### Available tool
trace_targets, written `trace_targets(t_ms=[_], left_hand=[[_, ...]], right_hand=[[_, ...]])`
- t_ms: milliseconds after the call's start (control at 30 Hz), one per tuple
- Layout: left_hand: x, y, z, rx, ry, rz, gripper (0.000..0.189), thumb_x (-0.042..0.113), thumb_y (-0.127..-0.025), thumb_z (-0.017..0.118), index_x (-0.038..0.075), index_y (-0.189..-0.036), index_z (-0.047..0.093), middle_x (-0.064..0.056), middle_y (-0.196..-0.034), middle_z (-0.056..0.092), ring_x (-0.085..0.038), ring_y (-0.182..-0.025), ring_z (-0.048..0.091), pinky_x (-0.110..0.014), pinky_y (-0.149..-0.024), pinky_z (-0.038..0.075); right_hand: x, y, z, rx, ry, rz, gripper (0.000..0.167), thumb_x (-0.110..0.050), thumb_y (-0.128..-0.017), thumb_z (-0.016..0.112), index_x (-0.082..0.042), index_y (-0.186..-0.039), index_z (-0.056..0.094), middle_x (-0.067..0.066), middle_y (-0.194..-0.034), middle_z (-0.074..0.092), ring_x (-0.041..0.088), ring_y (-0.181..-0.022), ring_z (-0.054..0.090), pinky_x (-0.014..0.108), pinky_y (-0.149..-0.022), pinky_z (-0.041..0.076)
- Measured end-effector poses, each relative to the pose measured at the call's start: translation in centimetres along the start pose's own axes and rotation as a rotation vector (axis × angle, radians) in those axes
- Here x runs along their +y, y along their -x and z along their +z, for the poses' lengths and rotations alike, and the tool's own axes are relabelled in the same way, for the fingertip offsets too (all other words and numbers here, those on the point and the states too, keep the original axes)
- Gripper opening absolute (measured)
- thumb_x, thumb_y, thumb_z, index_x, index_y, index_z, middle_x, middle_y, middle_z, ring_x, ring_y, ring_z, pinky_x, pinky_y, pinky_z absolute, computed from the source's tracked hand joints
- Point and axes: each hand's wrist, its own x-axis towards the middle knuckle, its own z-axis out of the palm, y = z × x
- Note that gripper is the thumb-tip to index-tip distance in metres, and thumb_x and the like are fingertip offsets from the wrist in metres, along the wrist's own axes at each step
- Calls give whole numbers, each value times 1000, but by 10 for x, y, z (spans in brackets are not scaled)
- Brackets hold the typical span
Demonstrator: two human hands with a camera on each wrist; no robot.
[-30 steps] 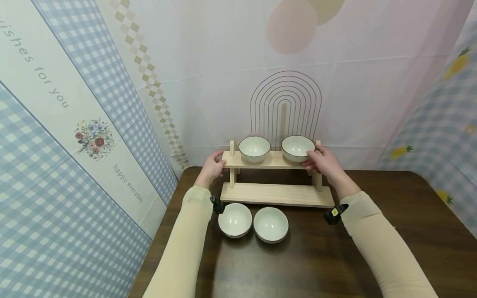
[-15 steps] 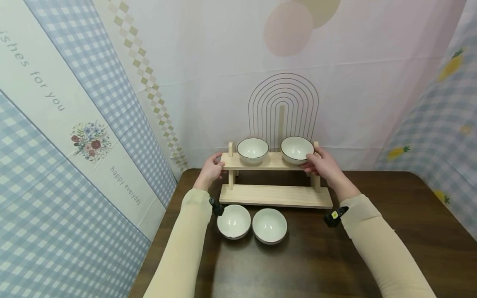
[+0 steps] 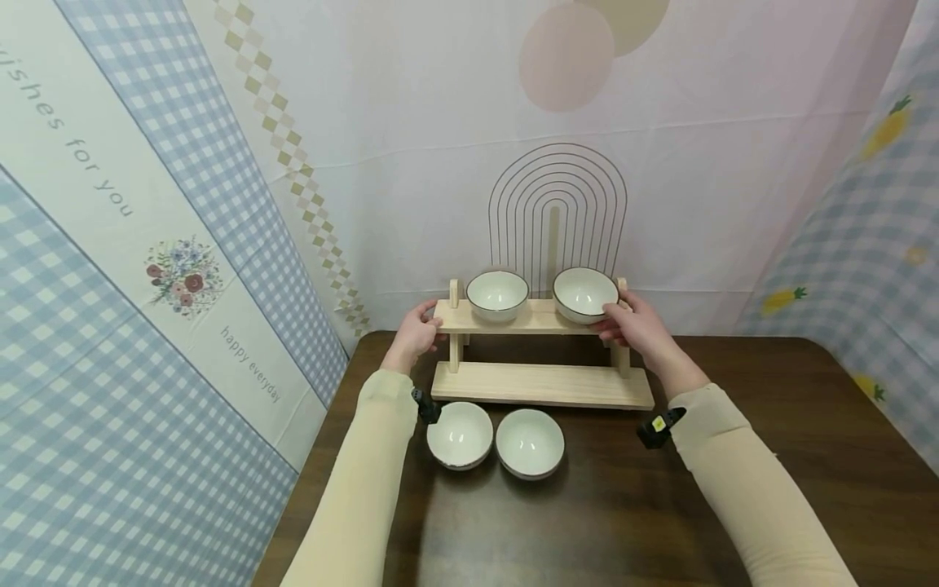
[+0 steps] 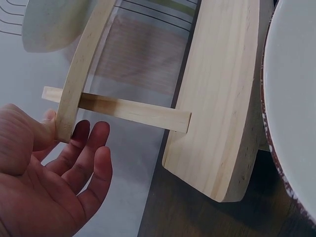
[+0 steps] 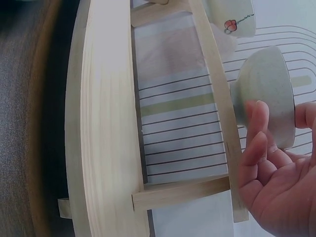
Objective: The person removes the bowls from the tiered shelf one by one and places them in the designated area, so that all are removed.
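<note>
My left hand (image 3: 418, 333) holds the left end of the upper shelf of a two-tier wooden rack (image 3: 543, 383); in the left wrist view the thumb lies on the shelf's end and the fingers curl beneath. A white bowl with a dark rim (image 3: 584, 293) sits at the right of the upper shelf. My right hand (image 3: 637, 324) pinches it, thumb at the rim and fingers against the outer wall, as the right wrist view shows. Left of it on the same shelf stands a second white bowl (image 3: 497, 293), untouched. The lower shelf bears nothing.
Two more white bowls, a left one (image 3: 460, 436) and a right one (image 3: 531, 444), stand side by side on the dark wooden table (image 3: 587, 530), in front of the rack. A printed cloth (image 3: 411, 228) hangs close behind the rack.
</note>
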Motion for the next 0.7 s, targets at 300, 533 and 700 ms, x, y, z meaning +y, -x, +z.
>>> trace_targets(t_ms=[300, 533, 700], left_hand=[[0, -1, -2, -3, -1, 0, 55, 14, -114, 50, 16, -168, 38, -23, -143, 59, -45, -122, 65, -55, -90, 54], [-1, 0, -2, -3, 6, 6, 55, 14, -114, 51, 16, -167, 39, -24, -142, 59, -44, -119, 67, -58, -92, 54], [0, 1, -2, -3, -4, 5, 54, 14, -114, 52, 16, -167, 40, -23, -142, 60, -38, -113, 70, -53, -86, 56]], right_hand=[[2, -3, 0, -3, -33, 0, 71, -32, -112, 46, -8, -172, 15, 4, -101, 80, 6, -74, 71, 25, -69, 53], [-3, 2, 2, 1, -35, -3, 70, -33, -112, 46, -7, -171, 20, 1, -99, 80, 9, -77, 73, 27, -71, 53], [5, -1, 1, 17, -35, -11, 71, -32, -112, 45, -11, -173, 16, -1, -100, 80, 9, -78, 73, 26, -71, 52]])
